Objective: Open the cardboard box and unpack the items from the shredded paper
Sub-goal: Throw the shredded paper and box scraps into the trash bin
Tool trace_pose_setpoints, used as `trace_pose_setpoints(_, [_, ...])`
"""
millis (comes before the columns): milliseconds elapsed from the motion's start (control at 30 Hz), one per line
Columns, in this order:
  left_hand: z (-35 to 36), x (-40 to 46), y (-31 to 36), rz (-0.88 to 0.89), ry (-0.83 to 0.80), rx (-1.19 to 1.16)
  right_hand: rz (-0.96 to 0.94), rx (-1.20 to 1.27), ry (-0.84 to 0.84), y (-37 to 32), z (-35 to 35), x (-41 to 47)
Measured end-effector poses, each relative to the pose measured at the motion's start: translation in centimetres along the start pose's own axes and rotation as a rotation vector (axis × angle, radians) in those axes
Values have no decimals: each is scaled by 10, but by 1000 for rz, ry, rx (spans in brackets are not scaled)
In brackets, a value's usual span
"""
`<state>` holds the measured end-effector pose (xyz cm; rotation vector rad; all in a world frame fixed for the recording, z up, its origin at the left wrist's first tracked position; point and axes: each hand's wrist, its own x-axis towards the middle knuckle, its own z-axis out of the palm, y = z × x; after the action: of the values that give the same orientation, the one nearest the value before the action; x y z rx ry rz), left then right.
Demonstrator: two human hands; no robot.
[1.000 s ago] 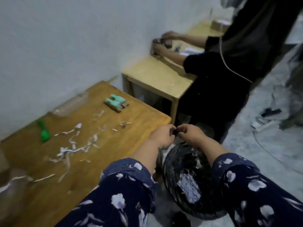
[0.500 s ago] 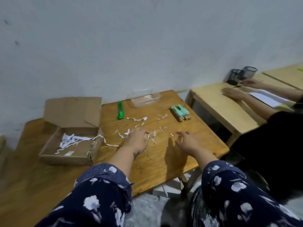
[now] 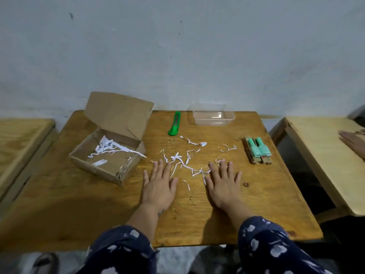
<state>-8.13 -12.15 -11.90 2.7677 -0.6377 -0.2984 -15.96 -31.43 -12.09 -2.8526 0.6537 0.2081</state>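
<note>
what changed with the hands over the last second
A second ago both hands were pinched together on something small and dark over a black bag beside the table. Now the left hand and right hand lie flat, empty and apart on the table among the shredded paper. The cardboard box, green cutter and teal items appear unmoved.

You had two grips flat on the tabletop (image 3: 197, 214), the left grip (image 3: 159, 186) and the right grip (image 3: 223, 184), fingers spread and holding nothing. You had one cardboard box (image 3: 110, 143) left of the left grip, one green cutter (image 3: 174, 123) beyond it, one clear plastic tray (image 3: 212, 114) beyond the right grip, and two mint-green items (image 3: 258, 149) side by side to its right. The shredded paper (image 3: 187, 159) strips between and beyond your grips were too many to count.
</note>
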Motion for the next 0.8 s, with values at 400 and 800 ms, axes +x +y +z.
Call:
trace_pose_setpoints(400, [0,26,10,160,197,-27,4,112,83,10,-17,72])
trace_pose_setpoints(800, [11,27,-14,56,241,-128,-420,153,-54,-69,-18,94])
